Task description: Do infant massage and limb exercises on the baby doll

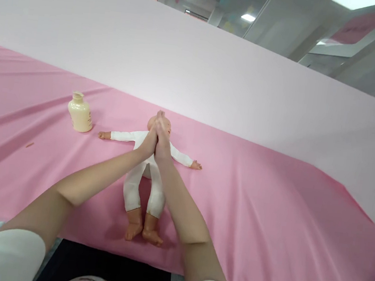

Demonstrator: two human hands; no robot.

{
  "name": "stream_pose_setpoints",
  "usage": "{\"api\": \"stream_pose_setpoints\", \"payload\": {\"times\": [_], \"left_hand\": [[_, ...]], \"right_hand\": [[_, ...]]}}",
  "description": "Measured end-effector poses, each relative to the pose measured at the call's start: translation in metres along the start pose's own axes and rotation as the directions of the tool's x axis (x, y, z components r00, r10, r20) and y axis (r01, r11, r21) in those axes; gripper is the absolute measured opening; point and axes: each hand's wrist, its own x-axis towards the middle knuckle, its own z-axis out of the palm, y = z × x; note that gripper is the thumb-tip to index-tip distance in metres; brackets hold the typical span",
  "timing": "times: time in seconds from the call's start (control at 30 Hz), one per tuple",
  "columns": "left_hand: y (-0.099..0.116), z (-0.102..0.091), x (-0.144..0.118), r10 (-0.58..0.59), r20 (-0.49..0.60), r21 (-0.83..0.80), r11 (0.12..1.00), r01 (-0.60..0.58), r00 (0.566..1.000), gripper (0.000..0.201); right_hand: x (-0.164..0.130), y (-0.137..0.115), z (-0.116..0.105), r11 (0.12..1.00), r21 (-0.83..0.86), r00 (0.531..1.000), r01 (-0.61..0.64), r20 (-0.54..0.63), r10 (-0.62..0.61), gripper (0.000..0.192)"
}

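A baby doll [141, 185] in a white suit lies on its back on the pink cloth [267, 214], arms spread, bare feet towards me. My left hand [150, 138] and my right hand [162, 142] are pressed flat together, palm against palm, fingers straight, above the doll's chest and head. They hide most of the doll's face and upper body. Neither hand holds anything. A cream-coloured bottle [80, 113] stands upright to the left of the doll's outstretched arm.
A pale pink wall panel [196, 68] rises right behind the cloth-covered surface. A small brown speck [29, 144] lies on the cloth at the left. The near edge of the surface runs just past the doll's feet, with dark floor below.
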Motion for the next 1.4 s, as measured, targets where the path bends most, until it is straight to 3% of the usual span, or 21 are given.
{"api": "stream_pose_setpoints", "payload": {"times": [0.17, 0.3, 0.37, 0.43, 0.47, 0.5, 0.63, 0.7, 0.9, 1.03, 1.13, 1.2, 1.3, 1.4], "left_hand": [[-0.023, -0.004, 0.076, -0.027, -0.006, -0.121, 0.992, 0.026, 1.0, 0.067], [-0.056, -0.004, 0.094, -0.115, -0.046, -0.162, 0.981, 0.106, 0.992, 0.066], [-0.073, -0.004, 0.088, -0.131, -0.057, -0.108, 0.986, 0.124, 0.99, 0.06], [-0.088, -0.005, 0.079, -0.115, -0.039, -0.022, 0.993, 0.115, 0.993, 0.045], [-0.095, -0.005, 0.075, -0.079, -0.016, 0.087, 0.993, 0.08, 0.997, 0.043], [-0.1, -0.005, 0.072, -0.056, -0.005, 0.171, 0.984, 0.056, 0.998, 0.042], [-0.115, -0.004, 0.065, -0.136, -0.072, 0.307, 0.94, 0.151, 0.988, 0.068], [-0.119, -0.005, 0.065, -0.199, -0.094, 0.318, 0.922, 0.219, 0.976, 0.083], [-0.129, -0.021, 0.063, -0.249, -0.107, 0.257, 0.928, 0.269, 0.962, 0.086], [-0.135, -0.033, 0.06, -0.293, -0.111, 0.252, 0.916, 0.312, 0.95, 0.083], [-0.136, -0.039, 0.055, -0.289, -0.109, 0.348, 0.885, 0.309, 0.951, 0.082], [-0.136, -0.04, 0.052, -0.227, -0.12, 0.42, 0.871, 0.257, 0.966, 0.075], [-0.138, -0.042, 0.051, -0.095, -0.129, 0.444, 0.885, 0.143, 0.987, 0.063], [-0.146, -0.044, 0.052, -0.063, -0.14, 0.355, 0.929, 0.109, 0.988, 0.058]], "right_hand": [[0.075, 0.012, -0.022, 0.99, 0.128, 0.995, -0.057, -0.068, 0.066, 0.07], [0.089, 0.051, -0.056, 0.994, 0.077, 0.976, -0.074, -0.2, 0.088, 0.062], [0.077, 0.073, -0.075, 0.99, -0.084, 0.894, -0.115, -0.443, 0.066, 0.057], [0.059, 0.093, -0.092, 0.948, -0.265, 0.769, -0.178, -0.639, -0.035, 0.055], [0.051, 0.101, -0.098, 0.921, -0.331, 0.732, -0.205, -0.676, -0.08, 0.055], [0.045, 0.108, -0.103, 0.898, -0.37, 0.728, -0.238, -0.68, -0.088, 0.055], [0.035, 0.123, -0.103, 0.842, -0.375, 0.796, -0.389, -0.597, 0.102, 0.058], [0.036, 0.125, -0.099, 0.835, -0.395, 0.842, -0.383, -0.522, 0.139, 0.057], [0.034, 0.118, -0.091, 0.776, -0.61, 0.937, -0.158, -0.342, -0.078, 0.049], [0.032, 0.109, -0.086, 0.716, -0.695, 0.981, -0.062, -0.175, -0.086, 0.043], [0.033, 0.104, -0.081, 0.723, -0.688, 0.99, -0.062, -0.136, -0.045, 0.046], [0.034, 0.103, -0.079, 0.729, -0.678, 0.989, -0.098, -0.148, -0.005, 0.052], [0.034, 0.103, -0.079, 0.717, -0.651, 0.963, -0.25, -0.241, 0.117, 0.065], [0.032, 0.104, -0.081, 0.687, -0.6, 0.91, -0.41, -0.315, 0.269, 0.065]]}}
